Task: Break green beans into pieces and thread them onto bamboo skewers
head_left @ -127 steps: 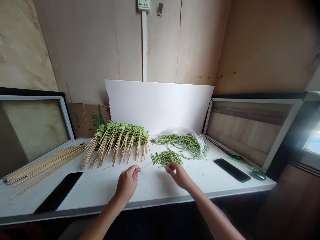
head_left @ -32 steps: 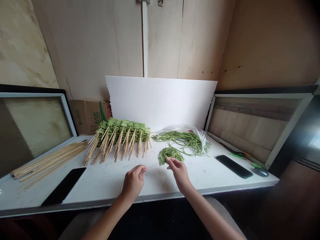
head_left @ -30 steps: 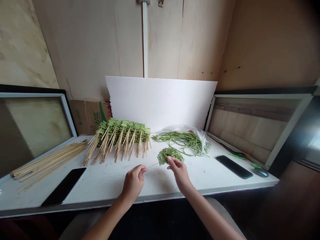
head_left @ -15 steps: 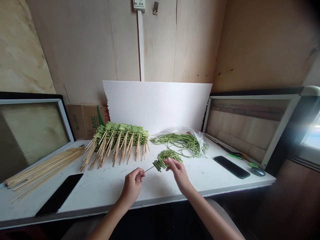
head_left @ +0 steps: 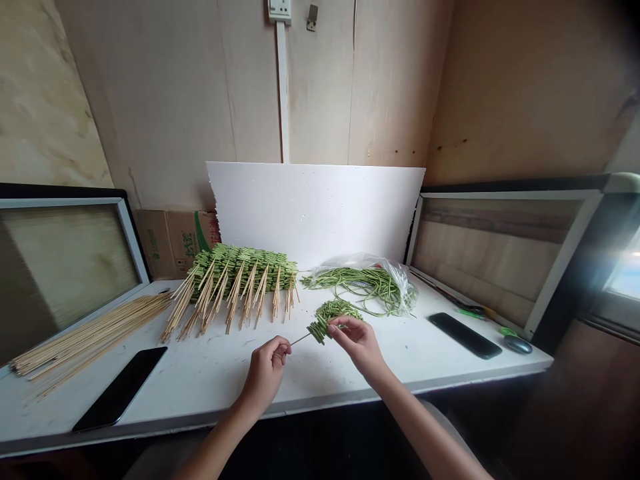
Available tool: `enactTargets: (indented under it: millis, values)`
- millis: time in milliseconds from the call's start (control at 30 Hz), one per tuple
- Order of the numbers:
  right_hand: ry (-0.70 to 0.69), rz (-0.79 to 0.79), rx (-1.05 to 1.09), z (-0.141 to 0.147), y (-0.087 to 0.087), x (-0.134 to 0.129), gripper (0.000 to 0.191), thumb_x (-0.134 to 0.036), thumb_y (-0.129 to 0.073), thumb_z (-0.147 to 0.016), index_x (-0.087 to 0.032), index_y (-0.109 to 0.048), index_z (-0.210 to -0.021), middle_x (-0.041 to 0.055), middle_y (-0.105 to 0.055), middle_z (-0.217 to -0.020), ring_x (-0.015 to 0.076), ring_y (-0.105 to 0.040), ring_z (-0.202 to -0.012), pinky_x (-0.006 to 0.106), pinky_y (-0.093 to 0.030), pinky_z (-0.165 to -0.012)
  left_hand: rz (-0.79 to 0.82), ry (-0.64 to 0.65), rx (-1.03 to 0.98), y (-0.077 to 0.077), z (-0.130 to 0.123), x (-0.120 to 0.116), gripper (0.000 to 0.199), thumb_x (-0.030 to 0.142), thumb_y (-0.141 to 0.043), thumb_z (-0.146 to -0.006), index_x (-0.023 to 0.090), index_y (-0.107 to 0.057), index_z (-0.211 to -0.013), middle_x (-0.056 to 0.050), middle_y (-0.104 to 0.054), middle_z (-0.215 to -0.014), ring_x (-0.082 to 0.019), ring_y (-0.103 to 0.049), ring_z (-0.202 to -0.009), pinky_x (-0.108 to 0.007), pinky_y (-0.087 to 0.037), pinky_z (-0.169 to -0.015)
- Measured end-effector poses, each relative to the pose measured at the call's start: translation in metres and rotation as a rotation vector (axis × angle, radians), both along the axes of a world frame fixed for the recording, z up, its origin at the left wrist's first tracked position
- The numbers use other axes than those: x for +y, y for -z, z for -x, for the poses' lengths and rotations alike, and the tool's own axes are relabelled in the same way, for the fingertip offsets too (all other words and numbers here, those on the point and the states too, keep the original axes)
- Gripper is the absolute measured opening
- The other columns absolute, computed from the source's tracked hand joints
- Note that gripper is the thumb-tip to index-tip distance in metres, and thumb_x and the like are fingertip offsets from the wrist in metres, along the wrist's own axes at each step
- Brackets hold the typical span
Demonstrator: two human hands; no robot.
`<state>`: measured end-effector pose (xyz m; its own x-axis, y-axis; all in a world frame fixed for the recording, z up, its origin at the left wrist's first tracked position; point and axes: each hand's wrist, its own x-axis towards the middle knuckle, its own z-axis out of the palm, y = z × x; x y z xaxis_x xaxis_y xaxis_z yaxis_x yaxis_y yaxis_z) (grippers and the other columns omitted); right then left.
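Observation:
My left hand [head_left: 267,367] is closed on the bare end of a thin bamboo skewer [head_left: 300,339]. Short cut green bean pieces [head_left: 317,330] sit side by side across the skewer's other end. At that end, the fingertips of my right hand [head_left: 360,343] pinch a green bean piece, mostly hidden by the fingers. Just behind it lies a loose pile of cut green bean pieces [head_left: 340,309]. To the left, a big stack of filled green bean skewers [head_left: 245,267] rests with its bare sticks pointing toward me.
Loose bamboo skewers [head_left: 90,330] and a black phone [head_left: 120,389] lie on the left of the white table [head_left: 210,373]. Long green beans [head_left: 365,281] spill from a clear bag [head_left: 405,293]. Another phone [head_left: 465,335] and a mouse [head_left: 517,344] are at right.
My right hand has shifted slightly, its fingers now closer against the end of the bean row. The left hand holds the skewer almost unmoved.

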<state>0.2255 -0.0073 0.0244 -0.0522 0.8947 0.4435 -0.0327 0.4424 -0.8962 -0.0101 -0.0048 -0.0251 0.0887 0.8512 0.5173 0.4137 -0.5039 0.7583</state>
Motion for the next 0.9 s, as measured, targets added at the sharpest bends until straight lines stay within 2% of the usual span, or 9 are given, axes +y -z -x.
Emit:
enactTargets:
  millis: [167,267,433,633,800,900]
  values:
    - [-0.048,0.008,-0.068,-0.003,-0.006,-0.001,0.025,-0.047,-0.075,-0.088,-0.022,-0.076,-0.089,0.0054,-0.073,-0.091,0.0208,-0.065,-0.082,0.033,-0.051,-0.074,-0.004,0.013,-0.01,0.001,0.001,0.001,0.019,0.017,-0.042,-0.088,0.019,-0.057,-0.077,0.0,-0.057,-0.069,-0.014,-0.054,-0.063,-0.02,-0.044,-0.062]
    - [-0.033,0.026,-0.056,-0.005,-0.011,-0.001,0.029,-0.051,-0.073,-0.089,-0.022,-0.075,-0.09,0.0049,-0.073,-0.09,0.0197,-0.063,-0.081,0.031,-0.05,-0.073,-0.006,0.007,-0.002,0.001,0.003,0.003,0.02,0.018,-0.042,-0.089,0.019,-0.056,-0.076,0.0,-0.056,-0.068,-0.014,-0.053,-0.062,-0.02,-0.044,-0.061]
    - [-0.015,0.087,0.13,-0.012,-0.014,0.004,0.033,-0.056,-0.071,-0.089,-0.023,-0.074,-0.093,0.0049,-0.073,-0.094,0.0198,-0.063,-0.082,0.032,-0.051,-0.074,-0.022,-0.03,0.023,0.001,0.005,0.005,0.028,0.026,-0.041,-0.097,0.019,-0.057,-0.076,-0.001,-0.057,-0.068,-0.014,-0.054,-0.062,-0.022,-0.045,-0.061]
    - [-0.057,0.14,0.243,-0.018,-0.02,0.004,0.036,-0.059,-0.074,-0.085,-0.024,-0.076,-0.095,0.0086,-0.076,-0.1,0.0262,-0.068,-0.098,0.036,-0.054,-0.082,-0.029,-0.055,0.062,0.002,0.008,0.006,0.033,0.032,-0.041,-0.101,0.019,-0.059,-0.077,-0.002,-0.06,-0.069,-0.015,-0.056,-0.062,-0.023,-0.043,-0.061]
    - [0.011,0.126,0.212,-0.02,-0.018,0.008,0.036,-0.059,-0.075,-0.084,-0.024,-0.077,-0.093,0.0089,-0.076,-0.104,0.0263,-0.066,-0.098,0.035,-0.053,-0.079,-0.043,-0.062,0.077,0.001,0.01,0.005,0.034,0.033,-0.042,-0.101,0.019,-0.061,-0.077,-0.001,-0.061,-0.067,-0.016,-0.056,-0.062,-0.023,-0.043,-0.06]
    - [0.021,0.124,0.196,-0.022,-0.013,0.011,0.036,-0.059,-0.074,-0.085,-0.024,-0.078,-0.092,0.0088,-0.075,-0.104,0.0248,-0.066,-0.092,0.036,-0.052,-0.078,-0.045,-0.067,0.08,0.001,0.01,0.005,0.033,0.032,-0.043,-0.101,0.019,-0.062,-0.077,-0.001,-0.062,-0.067,-0.016,-0.057,-0.062,-0.023,-0.043,-0.06]
